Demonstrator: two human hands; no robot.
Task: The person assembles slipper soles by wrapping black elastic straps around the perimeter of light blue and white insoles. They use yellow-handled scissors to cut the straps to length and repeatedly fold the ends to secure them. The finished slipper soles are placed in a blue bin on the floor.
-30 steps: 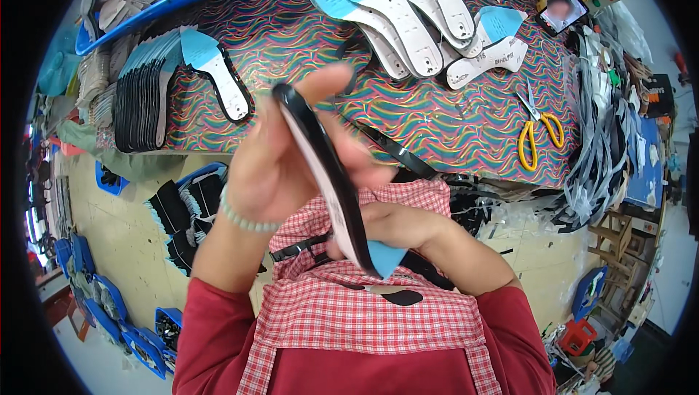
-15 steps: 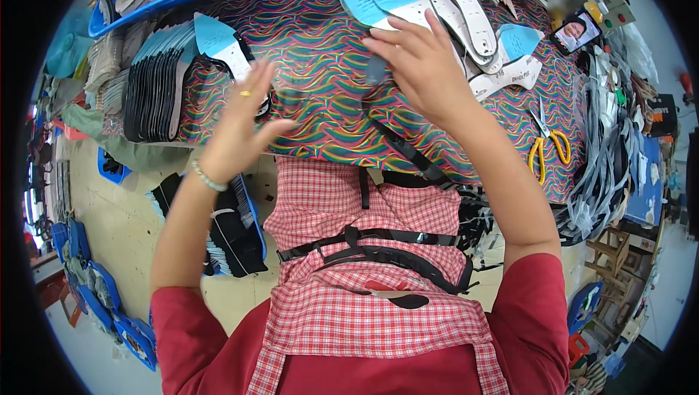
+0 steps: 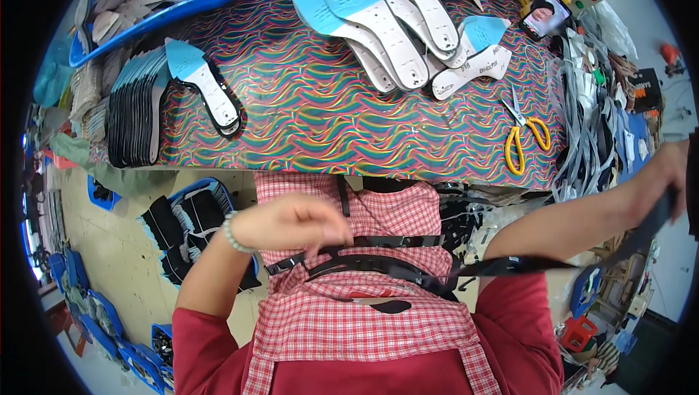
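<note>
At the far right edge, my right hand (image 3: 666, 180) is closed on a long black strap (image 3: 510, 265), pulled out sideways and running back to the waist of my checked apron. My left hand (image 3: 291, 222), with a beaded bracelet on its wrist, hovers before the apron near the black waist belt (image 3: 393, 242). Its fingers are bent and smeared by motion, so whether they pinch anything is hidden. On the table lie blue-and-white insoles (image 3: 364, 9) in a loose pile, a single black-edged insole (image 3: 206, 85), and a tight row of black-edged insoles (image 3: 135, 115) at the left.
Yellow-handled scissors (image 3: 520, 133) lie at the table's right side, near a phone (image 3: 545, 16). Grey strips (image 3: 582, 118) hang at the right edge. A blue tray (image 3: 164, 10) of beige pieces stands at the back left. Below, a floor bin (image 3: 222, 195) holds black bundles.
Both hands have left the tabletop. My left hand came down to the apron's waist; my right hand swung far right, drawing out the black strap. The view has shifted slightly.
</note>
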